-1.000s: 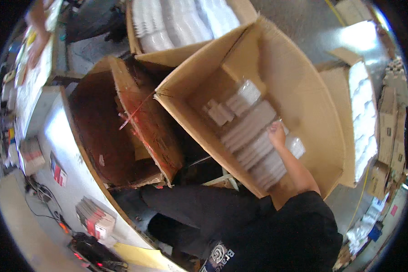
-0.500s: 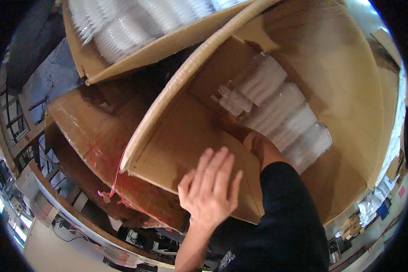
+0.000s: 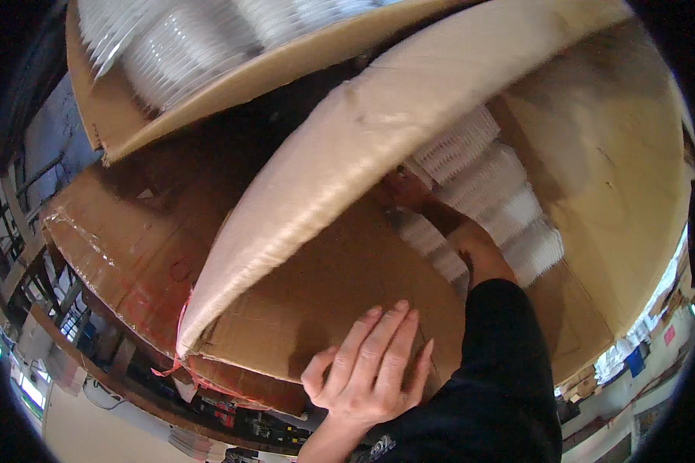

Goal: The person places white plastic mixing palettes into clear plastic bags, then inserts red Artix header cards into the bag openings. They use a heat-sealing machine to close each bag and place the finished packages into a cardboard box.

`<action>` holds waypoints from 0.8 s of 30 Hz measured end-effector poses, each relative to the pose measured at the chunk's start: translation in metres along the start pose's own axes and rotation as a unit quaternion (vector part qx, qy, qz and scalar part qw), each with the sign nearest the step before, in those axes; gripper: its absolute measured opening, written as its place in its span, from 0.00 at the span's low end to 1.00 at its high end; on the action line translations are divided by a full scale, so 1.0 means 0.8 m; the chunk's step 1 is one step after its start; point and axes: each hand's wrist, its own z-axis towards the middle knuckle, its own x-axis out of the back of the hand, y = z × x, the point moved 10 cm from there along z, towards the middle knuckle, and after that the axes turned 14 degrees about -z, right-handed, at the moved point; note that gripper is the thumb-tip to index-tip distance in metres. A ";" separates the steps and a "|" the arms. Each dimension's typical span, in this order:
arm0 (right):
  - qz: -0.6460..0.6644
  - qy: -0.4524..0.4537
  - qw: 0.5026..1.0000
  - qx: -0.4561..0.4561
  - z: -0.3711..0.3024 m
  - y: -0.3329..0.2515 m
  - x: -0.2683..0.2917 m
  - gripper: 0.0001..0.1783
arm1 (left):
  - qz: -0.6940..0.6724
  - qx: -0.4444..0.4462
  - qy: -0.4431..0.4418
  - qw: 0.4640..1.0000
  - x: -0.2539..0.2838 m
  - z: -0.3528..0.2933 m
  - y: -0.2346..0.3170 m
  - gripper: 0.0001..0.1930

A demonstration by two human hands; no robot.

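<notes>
My left hand, fingers stretched and slightly spread, lies at the near edge of a big cardboard box. Nothing is in it. My right arm, in a black sleeve, reaches deep into the same box. Beside the left ends of several rows of nested clear plastic containers is my right hand. Shadow and the box's left wall partly cover its fingers, so I cannot make out a hold. That wall bends inward over part of the rows.
A second open carton at the upper left holds more nested clear plastic containers. Under and left of the big box lies a worn brown carton with red marks. Pink string hangs at the box's left corner.
The big box's left wall now leans further over the inside and hides more of it. My right hand has shifted up along the container rows. My left hand stays at the near edge, slightly lower.
</notes>
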 end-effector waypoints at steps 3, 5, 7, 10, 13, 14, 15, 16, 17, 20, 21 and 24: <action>0.019 0.026 0.994 -0.100 -0.006 0.026 0.013 0.24 | 0.011 0.013 0.002 1.000 0.000 0.002 -0.002 0.13; 0.010 0.020 0.990 -0.140 -0.006 0.035 0.023 0.26 | 0.019 0.012 -0.001 1.000 0.000 0.004 -0.001 0.13; -0.056 0.015 0.990 -0.132 -0.003 0.035 0.040 0.32 | 0.020 0.013 0.006 1.000 0.004 0.004 -0.001 0.13; -0.047 -0.076 0.988 -0.127 0.000 0.038 0.039 0.33 | 0.032 0.010 -0.003 0.999 0.001 0.001 -0.002 0.13; -0.009 -0.133 0.959 -0.252 -0.015 0.064 0.038 0.35 | 0.031 0.016 0.001 0.999 0.000 -0.001 -0.004 0.13; 0.010 -0.141 0.955 -0.259 -0.017 0.062 0.036 0.35 | 0.032 0.012 0.005 0.999 0.001 -0.001 -0.003 0.13; 0.027 -0.147 0.954 -0.260 -0.020 0.057 0.033 0.35 | 0.033 0.011 0.005 0.999 0.001 0.000 -0.003 0.13; 0.022 -0.116 0.957 -0.265 -0.021 0.054 0.040 0.34 | 0.035 0.010 0.005 0.999 0.001 0.000 -0.003 0.13; 0.036 -0.107 0.960 -0.256 -0.023 0.046 0.039 0.37 | 0.034 0.009 0.007 0.999 0.001 0.001 -0.002 0.13; 0.025 -0.032 0.970 -0.241 -0.035 0.022 0.048 0.42 | 0.035 0.010 0.008 0.999 0.003 0.002 -0.002 0.13; 0.026 -0.050 0.970 -0.237 -0.041 0.014 0.041 0.41 | 0.035 0.010 0.008 0.999 0.003 0.001 -0.002 0.13; 0.021 -0.064 0.964 -0.259 -0.056 0.001 0.030 0.42 | 0.026 0.000 0.006 1.000 0.002 0.000 -0.001 0.14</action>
